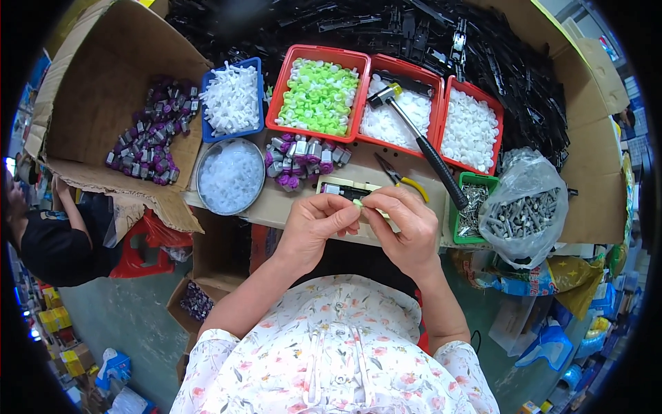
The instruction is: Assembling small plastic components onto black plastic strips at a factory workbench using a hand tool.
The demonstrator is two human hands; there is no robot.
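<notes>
My left hand (320, 224) and my right hand (408, 224) meet in front of my chest, fingers pinched together. Between their fingertips is a small light-green plastic piece (357, 203), mostly covered by the fingers. Just beyond them lies a cream-coloured fixture (372, 186) with a dark part in it, partly hidden by my hands. A heap of small grey-and-purple motors (303, 157) sits behind the fixture. To its right are pliers (394, 175) with yellow handles. A hammer (422, 138) with a black grip leans across a red tray, its handle end near the right hand.
Red trays hold green-and-white caps (318, 93) and white plastic pieces (470, 130). At left stand a blue tray of white pins (232, 100), a round metal bowl (231, 176) and a cardboard box (83, 96). Screws fill a green tray (472, 207) beside a plastic bag (527, 214). Another person (58, 238) sits left.
</notes>
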